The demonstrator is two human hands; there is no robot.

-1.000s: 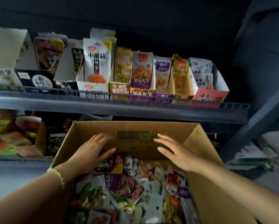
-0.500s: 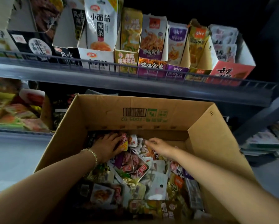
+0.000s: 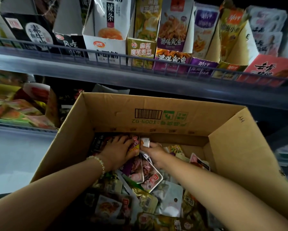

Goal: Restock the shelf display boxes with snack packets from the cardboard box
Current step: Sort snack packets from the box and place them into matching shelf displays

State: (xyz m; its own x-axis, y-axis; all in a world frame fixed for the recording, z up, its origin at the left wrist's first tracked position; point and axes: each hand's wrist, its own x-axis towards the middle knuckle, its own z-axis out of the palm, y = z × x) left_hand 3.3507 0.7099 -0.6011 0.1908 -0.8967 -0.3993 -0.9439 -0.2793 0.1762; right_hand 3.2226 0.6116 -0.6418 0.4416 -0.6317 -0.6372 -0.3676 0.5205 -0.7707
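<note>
Cardboard box (image 3: 116, 117): open-topped, flaps up, right below the upper shelf (image 3: 89, 67).
Lower shelf packs (image 3: 14, 107): off to the left of the cardboard box, blurred and colourful.
Bracelet (image 3: 98, 161): beaded, on the left wrist, inside the box.
Left hand (image 3: 116, 152): palm down at the box's far wall, fingers laid over dark packets; can't tell whether they're grasping.
White packet (image 3: 145, 142): by the box's far wall, between the two hands.
Right hand (image 3: 154, 153): touching the left, fingers curled, pinching that white packet.
Snack packets (image 3: 139, 175): heaped loose, filling the box floor.
Display boxes (image 3: 106, 50): in a row above the box, behind the shelf's wire rail, packets standing upright inside.
</note>
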